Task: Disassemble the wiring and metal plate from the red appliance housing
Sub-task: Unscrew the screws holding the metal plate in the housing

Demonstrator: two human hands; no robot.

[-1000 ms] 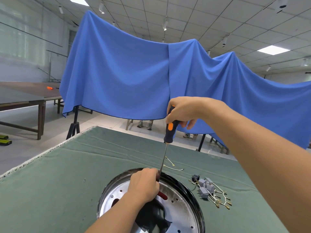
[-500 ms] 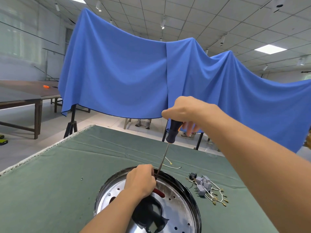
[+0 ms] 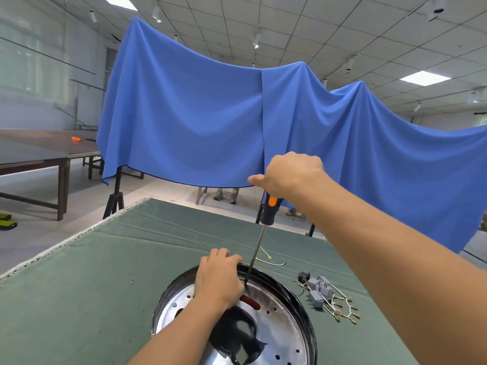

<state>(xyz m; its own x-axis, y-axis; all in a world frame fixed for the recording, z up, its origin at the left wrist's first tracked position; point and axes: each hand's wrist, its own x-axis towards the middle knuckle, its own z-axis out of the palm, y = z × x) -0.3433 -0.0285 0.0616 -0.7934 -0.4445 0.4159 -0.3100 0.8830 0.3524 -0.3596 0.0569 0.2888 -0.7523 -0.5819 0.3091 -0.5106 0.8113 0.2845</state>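
Your right hand point(image 3: 291, 173) grips the screwdriver point(image 3: 268, 209) handle from above, shaft steep, tip at the metal plate point(image 3: 283, 324) just inside the housing point(image 3: 307, 310) far rim. Your left hand point(image 3: 218, 279) curls over that rim beside the tip; what it grips is hidden. Loose wiring point(image 3: 329, 299) lies right of the housing on the green table point(image 3: 79, 299), well clear of the edges.

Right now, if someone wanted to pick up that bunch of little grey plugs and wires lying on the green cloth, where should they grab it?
Probably by the grey plugs, pinched from above. They are the blocky, solid part of the wire bundle and sit clustered together on the green cloth, open from above. The thin wires with their small metal tips trail toward the near right, so they would likely slip or tangle if grabbed alone.
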